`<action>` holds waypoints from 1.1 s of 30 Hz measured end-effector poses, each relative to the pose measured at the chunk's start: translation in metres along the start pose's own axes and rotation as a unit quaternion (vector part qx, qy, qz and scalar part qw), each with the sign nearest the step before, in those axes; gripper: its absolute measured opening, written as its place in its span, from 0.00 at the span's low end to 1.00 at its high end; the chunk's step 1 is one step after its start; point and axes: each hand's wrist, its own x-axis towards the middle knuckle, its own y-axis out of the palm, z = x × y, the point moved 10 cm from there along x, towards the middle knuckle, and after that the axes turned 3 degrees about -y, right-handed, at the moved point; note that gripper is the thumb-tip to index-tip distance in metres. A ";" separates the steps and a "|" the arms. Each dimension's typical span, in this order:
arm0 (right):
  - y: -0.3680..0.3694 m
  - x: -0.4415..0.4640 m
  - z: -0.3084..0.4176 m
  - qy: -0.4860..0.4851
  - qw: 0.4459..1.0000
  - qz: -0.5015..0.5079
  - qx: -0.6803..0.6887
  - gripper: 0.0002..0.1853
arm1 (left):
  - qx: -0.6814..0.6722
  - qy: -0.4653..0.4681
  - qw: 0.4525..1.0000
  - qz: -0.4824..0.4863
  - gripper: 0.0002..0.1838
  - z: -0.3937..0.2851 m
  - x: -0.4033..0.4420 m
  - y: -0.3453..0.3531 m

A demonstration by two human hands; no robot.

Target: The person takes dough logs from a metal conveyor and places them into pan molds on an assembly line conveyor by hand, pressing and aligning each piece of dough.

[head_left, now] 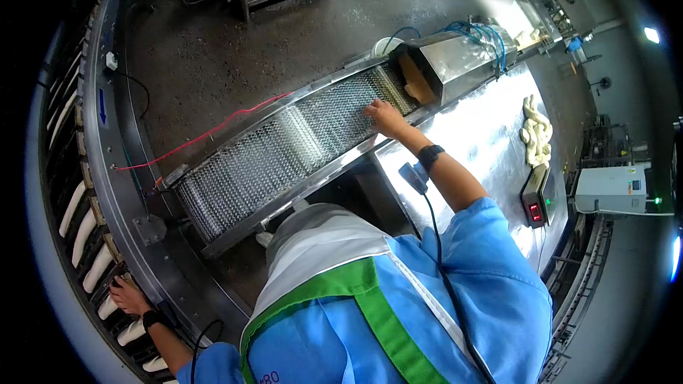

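Dough strips (pixel 97 269), white and elongated

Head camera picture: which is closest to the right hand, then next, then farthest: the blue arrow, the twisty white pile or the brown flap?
From the right hand:
1. Brown flap, just past it, at the metal hood's mouth.
2. Twisty white pile, off right.
3. Blue arrow, far left.

Head-worn view — forward, steeply down
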 end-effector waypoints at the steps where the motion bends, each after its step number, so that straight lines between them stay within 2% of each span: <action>1: -0.003 0.000 0.002 0.001 1.000 0.002 0.000 0.15 | -0.009 0.007 1.000 0.014 0.30 -0.005 -0.002 -0.006; 4: -0.023 0.002 -0.007 0.058 0.972 -0.028 -0.226 0.14 | -0.009 0.026 0.999 0.034 0.29 -0.009 -0.002 -0.003; 5: -0.027 0.002 -0.014 0.060 0.965 -0.057 -0.249 0.15 | -0.004 0.039 0.999 0.038 0.29 -0.008 0.001 0.000; 7: -0.036 0.001 -0.023 0.080 0.947 -0.057 -0.306 0.15 | -0.003 0.094 0.993 -0.064 0.26 -0.009 0.005 -0.004; 9: -0.032 -0.002 -0.047 0.048 0.923 -0.127 -0.359 0.13 | -0.054 0.114 0.991 -0.042 0.23 -0.016 0.002 -0.012; 10: -0.028 0.006 -0.086 0.178 0.960 -0.018 -0.214 0.12 | -0.112 0.095 0.989 -0.021 0.23 -0.036 -0.014 -0.043; 11: -0.040 0.005 -0.088 0.185 0.965 -0.056 -0.176 0.11 | -0.168 0.069 0.983 -0.007 0.22 -0.042 -0.025 -0.070; 12: -0.050 0.004 -0.063 0.083 0.967 -0.070 -0.230 0.11 | 0.003 0.181 0.964 -0.195 0.21 -0.019 -0.021 -0.021; 13: -0.040 0.007 -0.066 -0.027 0.935 -0.155 -0.319 0.10 | -0.154 0.077 0.983 -0.065 0.20 -0.028 -0.025 -0.057; 14: -0.022 0.018 -0.081 -0.017 0.940 -0.097 -0.326 0.14 | -0.076 0.055 0.994 -0.054 0.20 -0.031 -0.024 -0.058; 15: -0.022 0.022 -0.062 -0.070 0.924 -0.047 -0.374 0.19 | -0.054 0.093 0.989 -0.103 0.19 -0.030 -0.024 -0.055; 16: -0.034 0.033 -0.048 -0.010 0.947 0.047 -0.316 0.22 | -0.032 0.042 0.996 -0.066 0.20 -0.035 -0.027 -0.069; 17: -0.034 0.032 -0.047 0.065 0.953 0.143 -0.258 0.25 | -0.022 0.038 0.991 -0.129 0.19 -0.035 -0.031 -0.067; 19: -0.017 0.050 -0.079 0.004 0.973 0.085 -0.212 0.34 | -0.035 0.038 0.994 -0.094 0.19 -0.037 -0.030 -0.068; 20: -0.046 0.043 -0.049 -0.060 0.991 -0.025 -0.113 0.32 | -0.113 0.033 0.991 -0.065 0.19 -0.040 -0.032 -0.076; 21: -0.047 0.042 -0.045 -0.055 0.988 0.013 -0.142 0.29 | -0.193 0.037 0.980 -0.029 0.18 -0.039 -0.034 -0.081; 22: -0.061 0.035 -0.031 -0.005 0.998 0.025 -0.065 0.34 | -0.203 0.055 0.977 -0.017 0.18 -0.031 -0.029 -0.067; 23: -0.056 0.033 -0.055 -0.007 0.997 -0.051 -0.063 0.33 | -0.200 0.019 0.979 0.012 0.18 -0.036 -0.034 -0.080; 24: -0.055 0.029 -0.055 -0.005 0.997 -0.046 -0.055 0.35 | -0.158 0.048 0.986 -0.001 0.20 -0.035 -0.030 -0.068; 25: -0.074 0.015 -0.037 0.022 0.995 -0.093 -0.027 0.31 | -0.096 0.048 0.994 -0.007 0.21 -0.031 -0.026 -0.059; 26: -0.073 0.012 -0.035 0.018 0.996 -0.089 0.017 0.28 | -0.055 0.107 0.990 -0.068 0.24 -0.009 -0.005 -0.006; 27: -0.068 0.012 -0.033 0.003 0.994 -0.087 0.065 0.26 | -0.053 0.092 0.991 -0.085 0.25 -0.003 -0.004 -0.001; 29: -0.062 0.009 -0.034 0.007 0.988 -0.116 0.105 0.25 | -0.057 0.025 0.998 -0.008 0.27 -0.012 -0.018 -0.024; 30: -0.065 0.008 -0.029 -0.001 0.979 -0.146 0.142 0.25 | -0.057 0.029 0.998 -0.012 0.27 -0.014 -0.016 -0.027; 33: -0.059 0.004 -0.017 -0.002 0.969 -0.141 0.201 0.22 | -0.034 0.026 0.999 0.018 0.27 -0.012 -0.014 -0.019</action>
